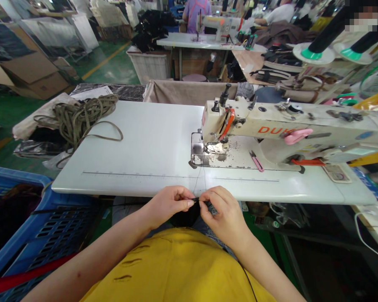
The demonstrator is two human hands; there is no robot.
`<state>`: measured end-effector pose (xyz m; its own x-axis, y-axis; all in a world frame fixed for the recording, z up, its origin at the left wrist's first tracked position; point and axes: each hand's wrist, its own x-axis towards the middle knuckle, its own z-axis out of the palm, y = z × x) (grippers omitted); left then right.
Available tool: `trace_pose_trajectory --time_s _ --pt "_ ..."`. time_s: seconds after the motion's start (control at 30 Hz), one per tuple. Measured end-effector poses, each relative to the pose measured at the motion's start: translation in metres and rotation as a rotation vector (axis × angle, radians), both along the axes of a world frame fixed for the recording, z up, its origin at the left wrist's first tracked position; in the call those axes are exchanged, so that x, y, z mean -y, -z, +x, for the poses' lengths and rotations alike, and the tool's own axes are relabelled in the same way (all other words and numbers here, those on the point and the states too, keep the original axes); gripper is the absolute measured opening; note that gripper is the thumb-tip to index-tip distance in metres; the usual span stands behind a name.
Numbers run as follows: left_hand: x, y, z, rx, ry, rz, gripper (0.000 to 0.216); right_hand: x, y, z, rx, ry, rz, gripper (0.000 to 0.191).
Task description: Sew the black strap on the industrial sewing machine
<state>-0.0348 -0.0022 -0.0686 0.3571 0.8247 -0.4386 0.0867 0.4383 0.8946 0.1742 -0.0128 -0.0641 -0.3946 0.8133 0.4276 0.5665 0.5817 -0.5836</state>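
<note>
At the front edge of the table, my left hand and my right hand meet, each pinching a narrow black strip between thumb and fingers. Black fabric hangs below them over my lap, partly hidden. Thin dark threads run from the strip up to the needle area of a sewing machine, which stands beyond my right hand. Pink-handled thread snips lie on the machine's bed.
A bundle of olive-brown tape is heaped at the table's left end. A blue plastic crate stands at lower left. Black thread cones rise at upper right. Another sewing machine and co-workers are behind. A ruler strip crosses the white tabletop.
</note>
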Motion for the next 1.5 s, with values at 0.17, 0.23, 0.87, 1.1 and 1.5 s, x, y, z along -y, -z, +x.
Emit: trace_pose_trajectory --time_s 0.17,0.23,0.87,1.1,1.5 --pt "-0.001 -0.002 0.001 -0.004 0.007 -0.006 0.029 0.001 -0.003 0.000 0.068 -0.033 0.068 0.012" --pt "-0.001 -0.002 0.002 -0.011 -0.001 -0.012 0.029 0.001 -0.003 0.000 0.106 -0.043 0.097 0.011" --pt "0.001 0.002 0.006 0.024 -0.024 -0.038 0.027 0.003 0.001 -0.004 0.298 -0.045 0.211 0.014" --pt "0.001 0.002 -0.001 -0.012 -0.009 -0.043 0.031 -0.007 0.008 0.005 -0.440 0.048 -0.364 0.008" --pt "0.000 -0.004 -0.007 -0.112 -0.047 0.029 0.035 -0.005 0.026 0.009 -0.460 -0.018 -0.626 0.013"
